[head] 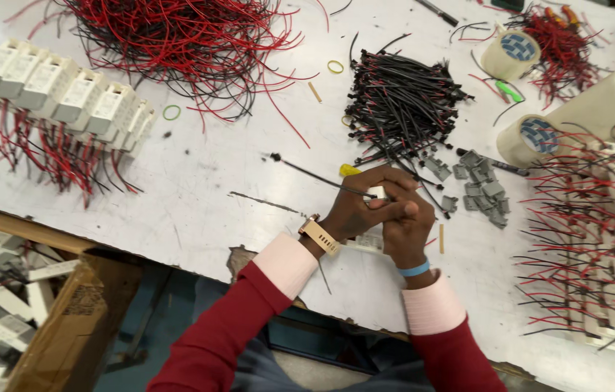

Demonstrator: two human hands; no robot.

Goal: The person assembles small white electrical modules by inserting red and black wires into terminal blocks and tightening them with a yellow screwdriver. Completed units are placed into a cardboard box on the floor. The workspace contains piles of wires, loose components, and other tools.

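Observation:
Both hands meet at the middle of the white table (206, 181). My left hand (358, 207) is closed around a small white plastic box (376, 193) and pinches a thin black wire (315, 174) that runs up and to the left. My right hand (405, 225) presses against the same box from the right, fingers curled over it. A second white box (367, 243) lies under my wrists. A yellow-handled tool (349, 170) peeks out just behind my left hand.
A heap of black wires (402, 101) and small grey clips (482, 189) lie beyond the hands. A red wire tangle (184, 36) sits far left, a row of wired white boxes (68, 94) left, more wired boxes (598, 232) right, tape rolls (514, 51) far right, a cardboard box (17, 312) below.

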